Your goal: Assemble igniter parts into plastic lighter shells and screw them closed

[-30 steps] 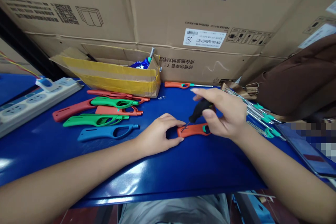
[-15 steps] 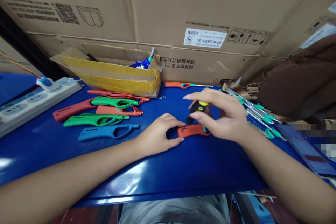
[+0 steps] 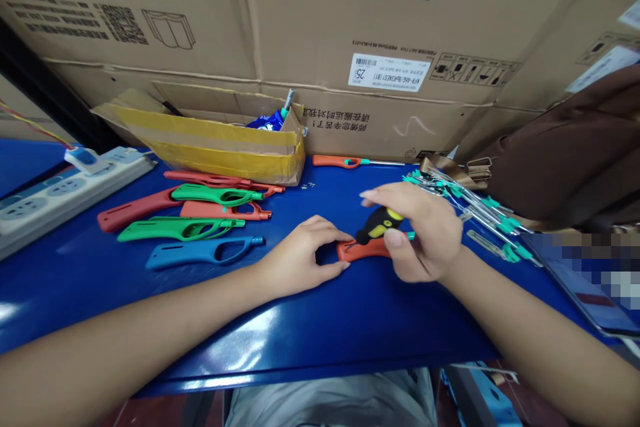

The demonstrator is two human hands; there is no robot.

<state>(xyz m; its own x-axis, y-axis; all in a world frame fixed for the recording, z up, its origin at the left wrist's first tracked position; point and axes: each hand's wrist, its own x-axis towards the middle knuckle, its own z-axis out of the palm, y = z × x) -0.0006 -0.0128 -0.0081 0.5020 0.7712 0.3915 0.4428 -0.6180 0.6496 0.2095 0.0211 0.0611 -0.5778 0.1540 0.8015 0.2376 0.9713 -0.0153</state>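
Note:
An orange-red lighter handle [image 3: 361, 251] lies on the blue table [image 3: 320, 320] in the middle. My left hand [image 3: 300, 255] grips its left end between thumb and fingers, pinning it down. My right hand [image 3: 420, 230] is closed round a small black-and-yellow screwdriver [image 3: 376, 225], whose tip rests on the handle's left part. The right end of the handle is hidden under my right hand.
Several red, green and blue lighter handles [image 3: 185, 227] lie at the left. Behind them stands a taped cardboard box [image 3: 210, 140]. A white power strip [image 3: 55, 190] is far left. Metal rods with teal ends [image 3: 480, 213] lie at the right, a finished lighter [image 3: 345, 161] at the back.
My right hand has turned the screwdriver between its fingers and sunk a little lower. The left hand and the handle have stayed in place.

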